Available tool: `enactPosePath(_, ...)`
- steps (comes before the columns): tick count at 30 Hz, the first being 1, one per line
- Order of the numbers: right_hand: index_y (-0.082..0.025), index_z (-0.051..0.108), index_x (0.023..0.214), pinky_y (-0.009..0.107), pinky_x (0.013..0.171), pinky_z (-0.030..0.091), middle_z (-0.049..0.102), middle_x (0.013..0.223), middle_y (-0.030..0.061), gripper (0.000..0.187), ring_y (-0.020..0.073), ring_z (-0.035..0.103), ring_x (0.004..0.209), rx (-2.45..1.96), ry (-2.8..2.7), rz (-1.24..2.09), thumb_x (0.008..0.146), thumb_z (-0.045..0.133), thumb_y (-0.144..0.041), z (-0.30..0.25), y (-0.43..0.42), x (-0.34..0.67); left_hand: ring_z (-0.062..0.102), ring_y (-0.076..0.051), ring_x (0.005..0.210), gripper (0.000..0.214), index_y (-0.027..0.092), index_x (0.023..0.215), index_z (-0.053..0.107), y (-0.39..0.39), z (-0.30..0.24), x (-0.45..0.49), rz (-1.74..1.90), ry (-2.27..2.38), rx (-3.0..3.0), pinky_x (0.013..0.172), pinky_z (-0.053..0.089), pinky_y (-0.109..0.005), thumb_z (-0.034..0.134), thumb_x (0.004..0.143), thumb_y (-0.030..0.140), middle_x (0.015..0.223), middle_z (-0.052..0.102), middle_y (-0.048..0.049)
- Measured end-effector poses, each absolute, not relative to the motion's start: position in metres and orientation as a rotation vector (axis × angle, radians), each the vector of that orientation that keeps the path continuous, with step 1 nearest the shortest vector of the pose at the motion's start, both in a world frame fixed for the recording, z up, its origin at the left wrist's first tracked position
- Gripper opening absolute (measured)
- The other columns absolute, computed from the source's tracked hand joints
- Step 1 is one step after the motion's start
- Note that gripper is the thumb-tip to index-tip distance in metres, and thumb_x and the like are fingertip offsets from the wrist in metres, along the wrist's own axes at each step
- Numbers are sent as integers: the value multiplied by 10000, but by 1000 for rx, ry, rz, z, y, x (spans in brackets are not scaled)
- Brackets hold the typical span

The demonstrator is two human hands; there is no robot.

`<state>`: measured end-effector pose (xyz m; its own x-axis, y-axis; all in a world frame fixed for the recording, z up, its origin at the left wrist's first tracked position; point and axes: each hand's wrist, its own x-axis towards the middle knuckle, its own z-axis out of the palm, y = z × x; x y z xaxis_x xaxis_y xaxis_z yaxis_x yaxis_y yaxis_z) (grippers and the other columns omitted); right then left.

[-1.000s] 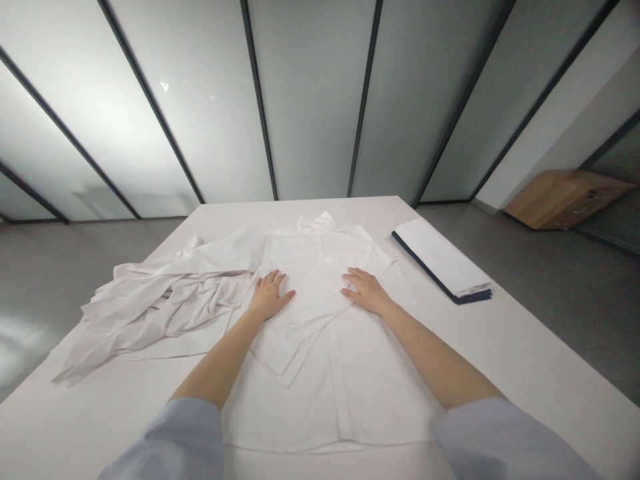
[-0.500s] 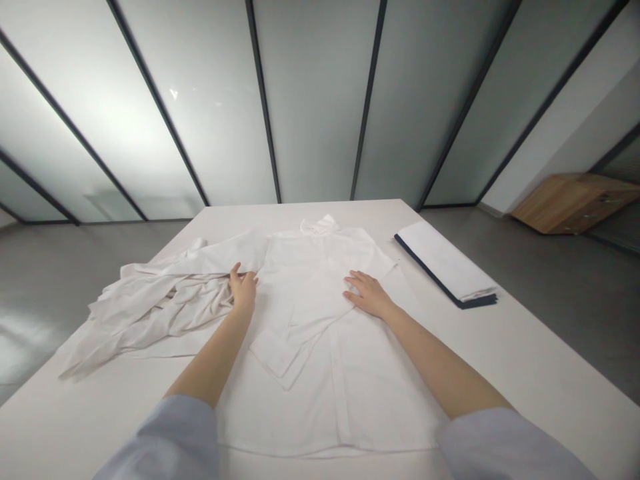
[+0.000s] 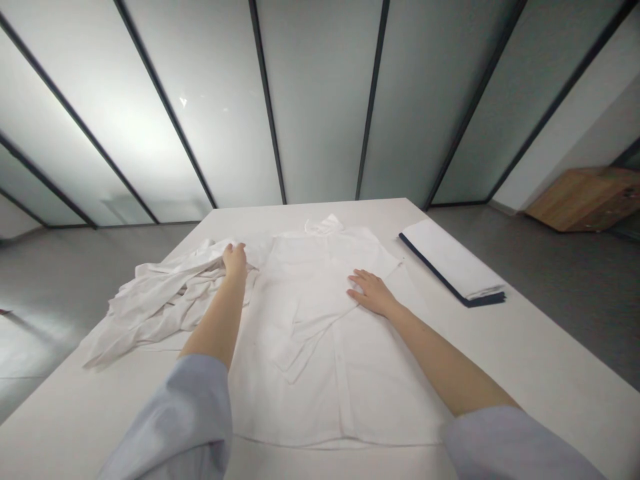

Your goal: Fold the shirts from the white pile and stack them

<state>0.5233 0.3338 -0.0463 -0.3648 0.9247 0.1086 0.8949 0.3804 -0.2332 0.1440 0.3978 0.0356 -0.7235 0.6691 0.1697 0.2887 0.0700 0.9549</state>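
A white shirt [image 3: 325, 333] lies flat on the white table [image 3: 525, 360], collar at the far end, one sleeve folded across its front. My right hand [image 3: 371, 292] rests flat on the shirt's right chest, fingers spread, open. My left hand [image 3: 235, 260] reaches out to the shirt's left sleeve, its fingers curled down onto the cloth where the sleeve meets a crumpled pile of white garments [image 3: 160, 300].
A folded stack of white cloth with a dark bottom layer [image 3: 455, 270] lies at the table's right side. Frosted glass panels stand behind the table. A wooden cabinet [image 3: 580, 200] sits on the grey floor at the far right.
My left hand left the shirt's front and moved left and away to the sleeve by the crumpled pile, its fingers closing. My right hand stayed put on the shirt.
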Motion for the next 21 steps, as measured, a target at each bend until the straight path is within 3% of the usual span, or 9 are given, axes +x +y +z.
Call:
enactPosePath(2, -192, 523, 1348, 436, 1122, 257, 397, 1492, 121, 518, 268, 330, 1386, -1611, -2424, 198, 924, 441, -478, -47, 334, 524, 544, -276, 1089, 599, 94, 1324, 471, 397, 46, 161, 1633, 2151, 1313, 969, 411, -415, 536, 757, 273, 1058, 615, -134)
enactPosePath(4, -186, 525, 1345, 438, 1123, 254, 400, 1489, 125, 515, 268, 329, 1386, -1602, -2418, 201, 921, 452, -470, -47, 334, 524, 474, -323, 1209, 622, 85, 1359, 452, 388, 47, 188, 1312, 2177, 1950, 1065, 312, -465, 538, 785, 310, 1157, 605, -175)
enactPosePath(7, -192, 541, 1325, 436, 1116, 269, 418, 1478, 116, 500, 264, 340, 1378, -1588, -2393, 204, 908, 472, -460, -49, 335, 525, 446, -312, 1263, 510, 167, 1257, 577, 365, 24, 235, 528, 1629, 2724, 1096, 284, -449, 575, 786, 364, 1264, 585, -141)
enactPosePath(9, -205, 564, 1294, 433, 1105, 291, 456, 1451, 105, 471, 258, 372, 1356, -1565, -2356, 216, 895, 487, -442, -51, 337, 526, 426, -279, 1298, 370, 215, 1134, 648, 350, 0, 256, 256, 1370, 2864, 1094, 304, -417, 564, 807, 366, 1375, 523, -94)
enactPosePath(13, -208, 600, 1227, 422, 1062, 357, 577, 1311, 105, 417, 244, 496, 1236, -1482, -2142, 267, 869, 486, -388, -56, 342, 530, 430, -221, 1312, 380, 205, 1221, 600, 338, -33, 265, 312, 1424, 2754, 1095, 329, -387, 444, 898, 329, 1442, 465, -88)
enactPosePath(21, -215, 625, 1125, 385, 885, 479, 661, 1114, 88, 375, 233, 602, 1024, -1512, -1791, 412, 875, 424, -410, -35, 356, 530, 447, -207, 1306, 410, 234, 1255, 593, 342, -30, 259, 390, 1427, 2617, 1112, 322, -375, 474, 886, 367, 1406, 514, -60)
